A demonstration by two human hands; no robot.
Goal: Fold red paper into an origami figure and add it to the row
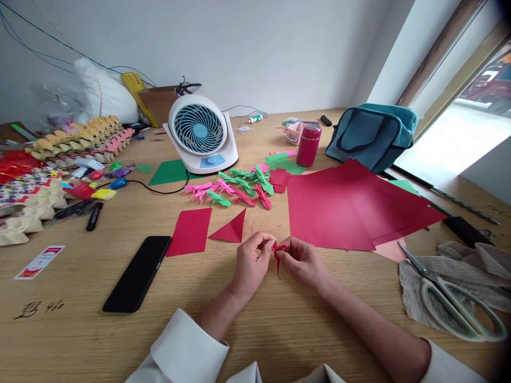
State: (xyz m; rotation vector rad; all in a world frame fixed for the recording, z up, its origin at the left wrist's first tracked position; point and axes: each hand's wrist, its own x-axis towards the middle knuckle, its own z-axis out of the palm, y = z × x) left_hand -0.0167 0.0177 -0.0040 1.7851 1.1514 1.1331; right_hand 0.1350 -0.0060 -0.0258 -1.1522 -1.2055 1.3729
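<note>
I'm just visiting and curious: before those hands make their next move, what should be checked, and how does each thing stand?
1. Grip: ok. The left hand and right hand both pinch the folded red paper.
2. Folds neat: cannot tell; fingers cover part of the piece.
3. Red triangle apart from the hands: ok, on the table just beyond the left hand.
4. Scissors out of the way: ok, resting on a crumpled cloth at the right.
5. Phone apart from the hands: ok, lying off to the left.
6. Fan switched off: cannot tell from one still picture.
</note>
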